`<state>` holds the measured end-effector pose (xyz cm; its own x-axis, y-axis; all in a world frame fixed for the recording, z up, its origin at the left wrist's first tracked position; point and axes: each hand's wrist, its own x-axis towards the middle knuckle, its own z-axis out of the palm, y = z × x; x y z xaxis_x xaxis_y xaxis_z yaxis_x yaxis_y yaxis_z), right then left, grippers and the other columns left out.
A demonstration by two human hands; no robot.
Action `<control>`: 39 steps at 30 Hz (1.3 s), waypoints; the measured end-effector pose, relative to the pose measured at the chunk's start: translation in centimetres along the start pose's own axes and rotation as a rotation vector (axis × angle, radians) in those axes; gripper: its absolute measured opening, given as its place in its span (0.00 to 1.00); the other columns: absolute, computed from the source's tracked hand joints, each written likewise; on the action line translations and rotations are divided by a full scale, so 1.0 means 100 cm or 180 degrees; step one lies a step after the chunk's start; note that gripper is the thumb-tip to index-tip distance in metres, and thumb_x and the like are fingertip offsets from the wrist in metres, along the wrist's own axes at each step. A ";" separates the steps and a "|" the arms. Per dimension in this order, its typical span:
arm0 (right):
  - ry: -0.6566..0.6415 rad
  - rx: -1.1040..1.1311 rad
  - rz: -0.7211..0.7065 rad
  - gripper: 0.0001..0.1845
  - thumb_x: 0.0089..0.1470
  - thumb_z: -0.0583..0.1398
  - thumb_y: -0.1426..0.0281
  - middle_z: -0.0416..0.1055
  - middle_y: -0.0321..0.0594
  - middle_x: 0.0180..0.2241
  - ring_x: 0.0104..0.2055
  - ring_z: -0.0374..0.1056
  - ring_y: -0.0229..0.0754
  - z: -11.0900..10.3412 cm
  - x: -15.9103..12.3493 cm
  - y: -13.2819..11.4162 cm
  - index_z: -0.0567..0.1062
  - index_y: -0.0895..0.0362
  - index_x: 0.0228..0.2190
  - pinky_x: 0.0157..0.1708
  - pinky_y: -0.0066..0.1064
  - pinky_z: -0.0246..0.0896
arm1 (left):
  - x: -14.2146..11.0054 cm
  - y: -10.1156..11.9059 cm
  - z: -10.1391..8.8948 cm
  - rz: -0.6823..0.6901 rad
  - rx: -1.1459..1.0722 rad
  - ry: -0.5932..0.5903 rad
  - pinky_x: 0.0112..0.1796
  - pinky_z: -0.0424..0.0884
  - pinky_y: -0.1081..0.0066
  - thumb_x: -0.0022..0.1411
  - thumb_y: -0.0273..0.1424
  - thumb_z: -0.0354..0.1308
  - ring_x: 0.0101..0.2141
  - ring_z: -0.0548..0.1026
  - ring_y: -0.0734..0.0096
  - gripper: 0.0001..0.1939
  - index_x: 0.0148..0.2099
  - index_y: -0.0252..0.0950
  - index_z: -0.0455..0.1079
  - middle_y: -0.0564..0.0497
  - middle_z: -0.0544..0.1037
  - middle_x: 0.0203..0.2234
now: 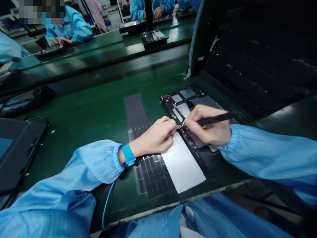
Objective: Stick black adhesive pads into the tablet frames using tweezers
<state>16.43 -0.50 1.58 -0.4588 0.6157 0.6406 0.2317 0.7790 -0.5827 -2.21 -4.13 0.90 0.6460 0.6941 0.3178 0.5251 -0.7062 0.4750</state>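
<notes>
On the green tabletop (81,99), an opened tablet (187,93) lies with its long axis running from far left to near right, its circuit board and metal panels exposed. The right hand (208,127), nearer, sits over it, clenched on a black pen-like tool (215,119). The left hand (155,137), just beside its edge, seems to pinch a tiny metal piece (182,125), though that's hard to make out. A white sheet (182,163) lies alongside.

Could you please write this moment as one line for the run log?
Left hand: blue fabric wrist strap, beside tool tip | Right hand: grips slim black pen-like tool | Under both: open black electronic device
</notes>
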 end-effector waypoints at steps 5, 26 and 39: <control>0.0556 0.0023 0.0381 0.07 0.49 0.60 0.71 0.66 0.39 0.26 0.30 0.66 0.40 -0.010 0.008 -0.018 0.66 0.55 0.23 0.30 0.33 0.60 | 0.002 0.003 -0.018 -0.0021 0.0292 -0.0393 0.44 0.65 0.63 0.55 0.21 0.46 0.41 0.66 0.64 0.07 0.36 0.35 0.60 0.48 0.69 0.35; -0.1489 0.1202 0.1021 0.07 0.47 0.62 0.68 0.70 0.37 0.28 0.32 0.68 0.38 0.054 0.005 -0.046 0.71 0.58 0.25 0.32 0.30 0.64 | -0.023 -0.016 -0.058 -0.1288 -0.0619 -0.1897 0.26 0.61 0.73 0.44 0.27 0.62 0.24 0.68 0.71 0.07 0.30 0.37 0.69 0.54 0.72 0.24; -0.0912 0.0905 0.1321 0.13 0.49 0.61 0.63 0.68 0.34 0.22 0.23 0.67 0.31 -0.003 0.041 -0.031 0.68 0.61 0.24 0.22 0.22 0.63 | -0.019 -0.008 -0.064 -0.1316 -0.0349 -0.1846 0.23 0.56 0.78 0.54 0.35 0.56 0.21 0.63 0.79 0.09 0.30 0.33 0.67 0.56 0.67 0.20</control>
<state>14.05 -0.35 6.14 -0.6019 0.7752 0.1917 0.2205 0.3920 -0.8931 -7.43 -4.00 5.17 0.6127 0.6939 -0.3784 0.7512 -0.3625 0.5516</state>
